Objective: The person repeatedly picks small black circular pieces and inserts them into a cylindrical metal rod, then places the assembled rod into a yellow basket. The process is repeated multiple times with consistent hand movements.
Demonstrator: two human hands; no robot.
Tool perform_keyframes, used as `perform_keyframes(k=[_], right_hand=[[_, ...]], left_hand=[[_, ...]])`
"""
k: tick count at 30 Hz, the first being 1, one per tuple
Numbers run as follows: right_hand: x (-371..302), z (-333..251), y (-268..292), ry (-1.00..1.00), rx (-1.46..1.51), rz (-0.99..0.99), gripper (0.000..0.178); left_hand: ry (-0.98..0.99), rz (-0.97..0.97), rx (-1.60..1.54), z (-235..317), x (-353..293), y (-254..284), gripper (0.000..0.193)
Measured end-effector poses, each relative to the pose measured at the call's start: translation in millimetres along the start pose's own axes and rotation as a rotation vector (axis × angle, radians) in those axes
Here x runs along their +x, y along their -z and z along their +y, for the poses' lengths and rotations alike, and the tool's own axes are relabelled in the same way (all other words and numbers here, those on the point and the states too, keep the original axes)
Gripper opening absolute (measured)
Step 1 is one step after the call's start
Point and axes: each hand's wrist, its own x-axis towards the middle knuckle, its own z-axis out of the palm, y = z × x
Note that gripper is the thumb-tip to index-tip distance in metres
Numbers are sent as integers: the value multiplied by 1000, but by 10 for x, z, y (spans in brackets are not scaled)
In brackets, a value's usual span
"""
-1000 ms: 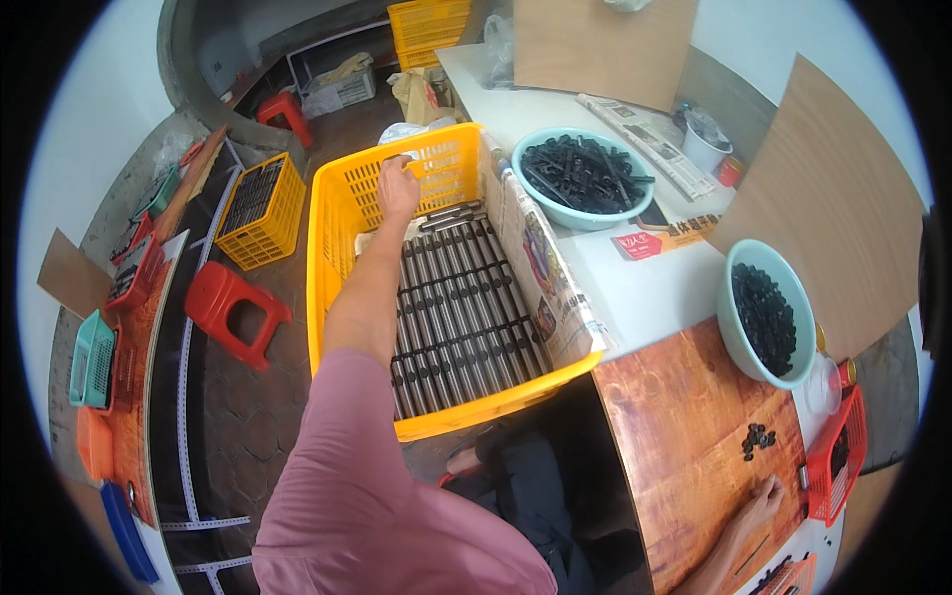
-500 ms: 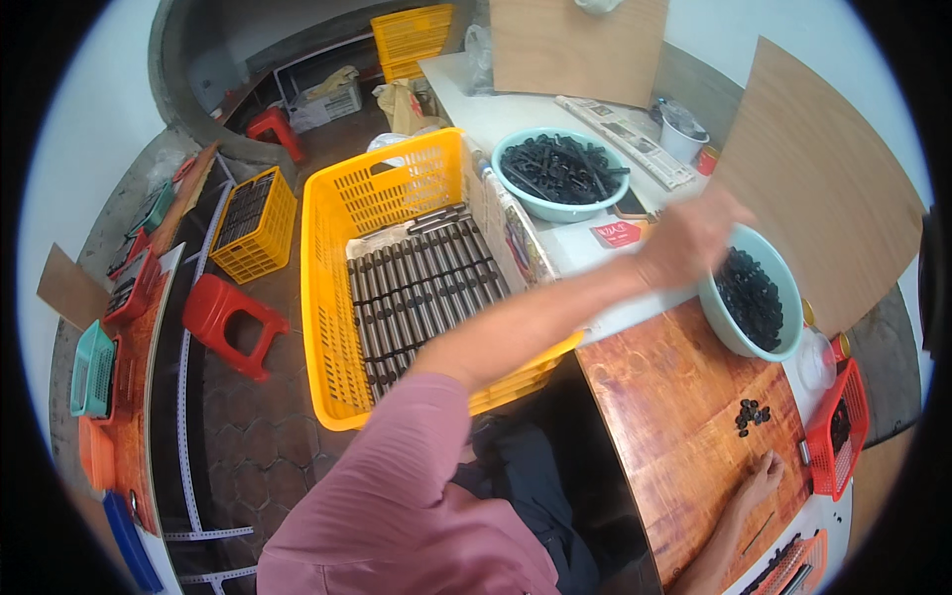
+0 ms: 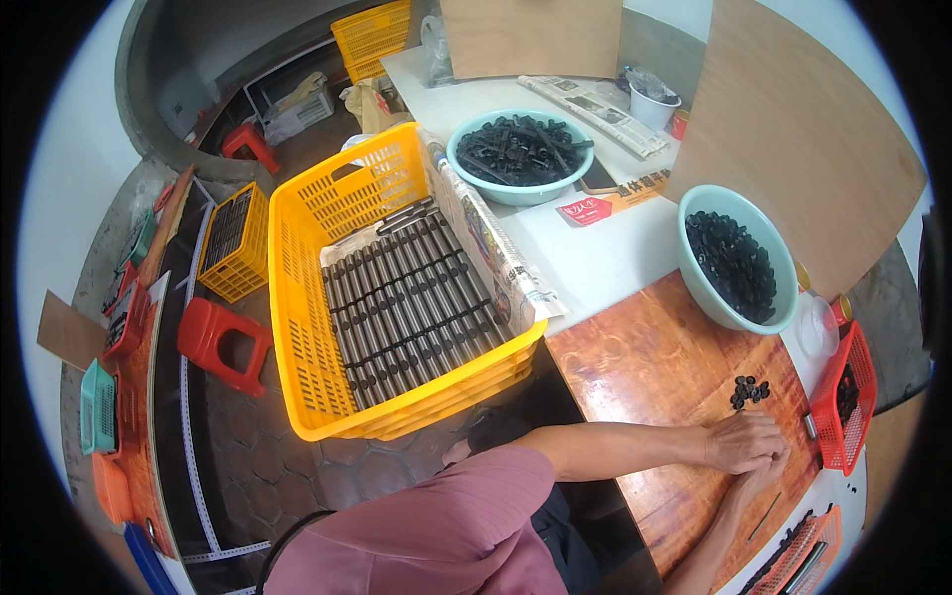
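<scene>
My left hand [image 3: 742, 442] and my right hand [image 3: 766, 474] meet over the wooden board, fingers closed and pressed together. Whatever is between them is hidden. Just beyond the hands lies a small pile of round black pieces [image 3: 751, 392]. A short grey metal cylinder [image 3: 810, 426] lies to their right at the board's edge. A thin dark rod [image 3: 764, 517] rests on the board beside my right wrist. Farther off, a pale green bowl [image 3: 691, 280] holds many small black parts.
A yellow crate [image 3: 297, 347] with rows of metal rods stands left of the wooden board [image 3: 605, 357]. Another green bowl [image 3: 466, 183] of black strips sits behind. Red [image 3: 825, 397] and orange [image 3: 831, 535] baskets flank the right edge. A red stool [image 3: 203, 342] is on the floor.
My left hand has come back from the near green bowl to my right hand, and the two now touch. The view has shifted somewhat, moving the crate and bowls leftward.
</scene>
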Motion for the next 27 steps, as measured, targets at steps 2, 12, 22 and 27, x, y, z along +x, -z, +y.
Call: perform_keyframes(k=[2, 12, 22, 27], right_hand=[[-24, -295, -206, -180, 124, 57, 14], [-31, -389, -171, -300, 87, 89, 20], [-40, -675, -237, -373, 91, 114, 20], [-42, -655, -187, -381, 55, 95, 23]], left_hand=[[53, -36, -9, -9, -56, 184, 13], [243, -1, -37, -113, -104, 171, 34], [293, -26, -93, -39, -79, 209, 11], [364, -45, -87, -28, -91, 253, 11]])
